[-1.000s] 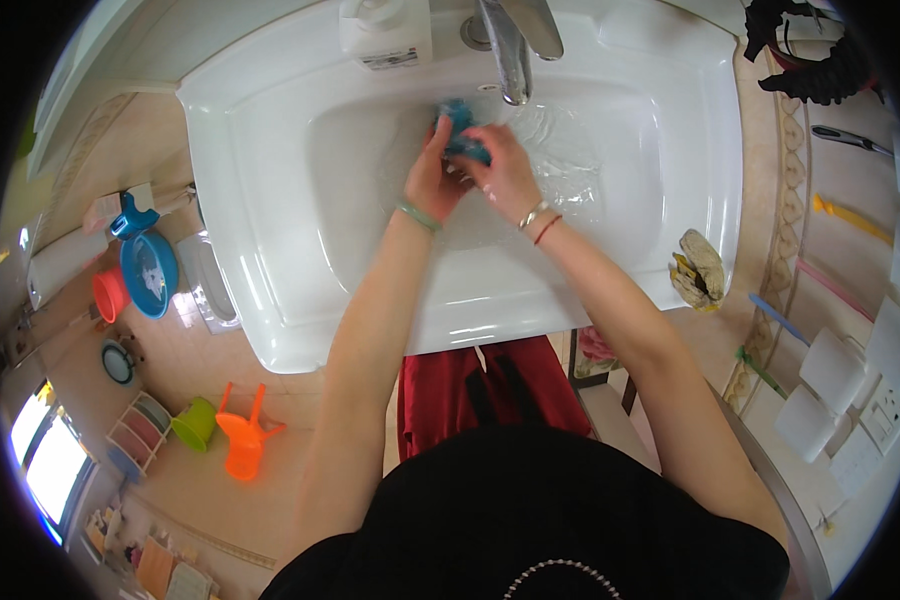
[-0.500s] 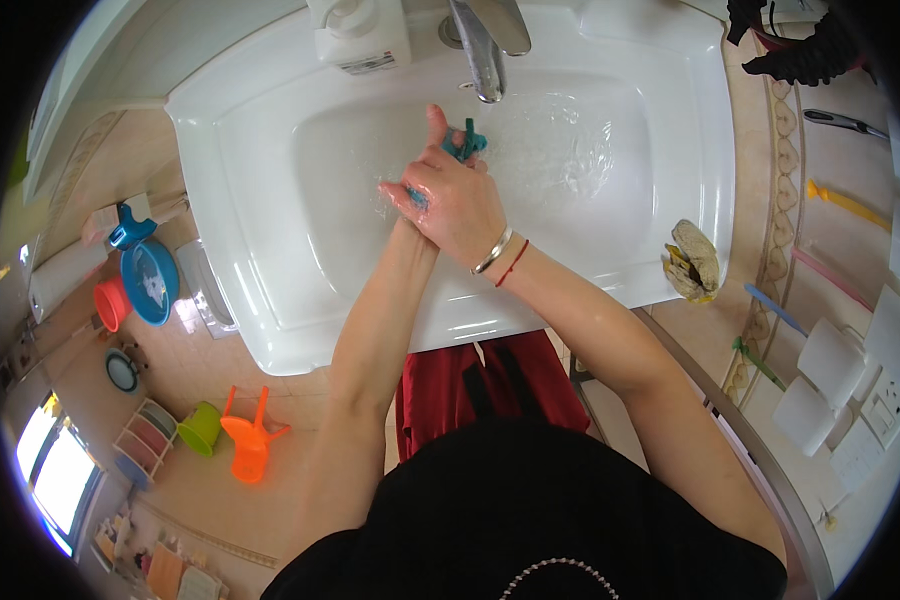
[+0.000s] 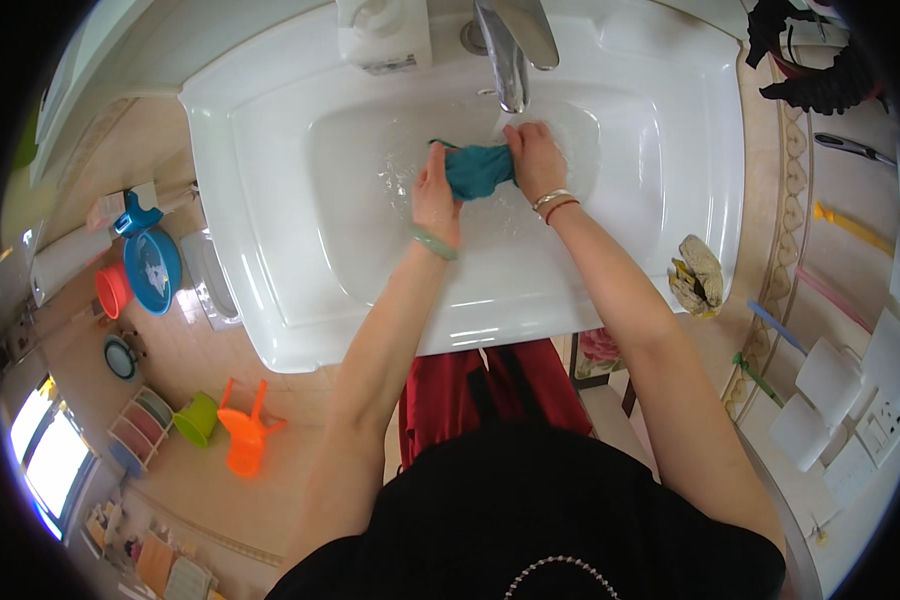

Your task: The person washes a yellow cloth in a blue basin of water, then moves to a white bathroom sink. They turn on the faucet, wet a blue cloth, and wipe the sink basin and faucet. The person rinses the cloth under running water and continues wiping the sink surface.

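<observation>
A wet teal cloth [image 3: 480, 172] is stretched between my two hands over the basin of the white sink [image 3: 260, 200]. My left hand [image 3: 436, 203], a green bangle at its wrist, grips the cloth's left end. The other end is pinched in my right hand [image 3: 538, 163], which wears a silver bangle and a red cord. Just above that hand is the spout of a chrome faucet [image 3: 512, 70], with water coming down beside the fingers. Splashes show in the basin around the cloth. Some of my fingertips are hidden behind the fabric.
A white pump bottle [image 3: 382, 35] stands at the sink's back left. A crumpled beige and yellow glove-like bundle [image 3: 698, 276] lies on the right rim. Brushes hang along the right wall. On the floor at left are a blue basin [image 3: 151, 270] and an orange stool [image 3: 245, 440].
My hands have moved apart from being clasped together. The cloth, bunched between them before, is now spread out between them under the faucet.
</observation>
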`<state>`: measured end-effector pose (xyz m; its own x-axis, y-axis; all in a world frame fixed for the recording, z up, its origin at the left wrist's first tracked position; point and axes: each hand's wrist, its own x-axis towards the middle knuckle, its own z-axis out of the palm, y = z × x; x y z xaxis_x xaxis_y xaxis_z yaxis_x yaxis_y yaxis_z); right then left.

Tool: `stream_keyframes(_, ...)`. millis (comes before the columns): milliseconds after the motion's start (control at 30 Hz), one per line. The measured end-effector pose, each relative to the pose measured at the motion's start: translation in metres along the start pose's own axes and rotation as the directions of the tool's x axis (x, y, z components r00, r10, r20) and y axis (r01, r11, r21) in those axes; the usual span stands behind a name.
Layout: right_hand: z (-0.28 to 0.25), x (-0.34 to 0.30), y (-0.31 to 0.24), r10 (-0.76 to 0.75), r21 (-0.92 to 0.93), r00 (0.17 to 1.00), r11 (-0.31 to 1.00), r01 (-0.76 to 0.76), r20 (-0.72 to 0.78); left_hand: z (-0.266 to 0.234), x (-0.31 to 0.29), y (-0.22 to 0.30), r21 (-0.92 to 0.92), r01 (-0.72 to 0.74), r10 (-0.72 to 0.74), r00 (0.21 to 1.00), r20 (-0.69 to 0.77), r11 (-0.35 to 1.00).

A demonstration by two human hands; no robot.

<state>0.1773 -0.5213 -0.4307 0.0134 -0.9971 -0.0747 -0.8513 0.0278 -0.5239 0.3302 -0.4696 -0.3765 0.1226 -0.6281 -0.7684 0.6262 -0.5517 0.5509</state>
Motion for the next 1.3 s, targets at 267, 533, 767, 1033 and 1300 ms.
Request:
stream_keyframes(267, 0.006, -0.017, 0.014, -0.121, -0.14, 0.987, 0.981, 0.135, 0.105, -0.021, 0.019, -0.009, -0.079, 0.08, -0.068, 0.988, 0.14, 0.994)
stream_keyframes(533, -0.045, -0.06, -0.09, -0.304, 0.505, 0.949, 0.834, 0.222, 0.086, -0.035, 0.038, -0.023, -0.251, -0.035, 0.159, 0.855, 0.494, 0.967)
stream_keyframes(767, -0.068, -0.077, -0.124, -0.41, 0.327, 0.911, 0.855, 0.402, -0.047, 0.034, -0.037, 0.017, -0.294, 0.195, -0.109, 0.953, 0.284, 0.936)
stream_keyframes(1033, -0.05, -0.046, -0.113, -0.373, 0.374, 0.903, 0.823, 0.428, -0.212, -0.011, 0.026, -0.031, -0.435, 0.014, 0.209, 0.863, 0.46, 0.9)
stream_keyframes(1300, -0.027, -0.017, -0.014, -0.076, 0.009, 0.995, 0.997, 0.076, 0.059, 0.011, -0.021, -0.003, 0.175, 0.01, 0.007, 0.995, -0.098, 0.985)
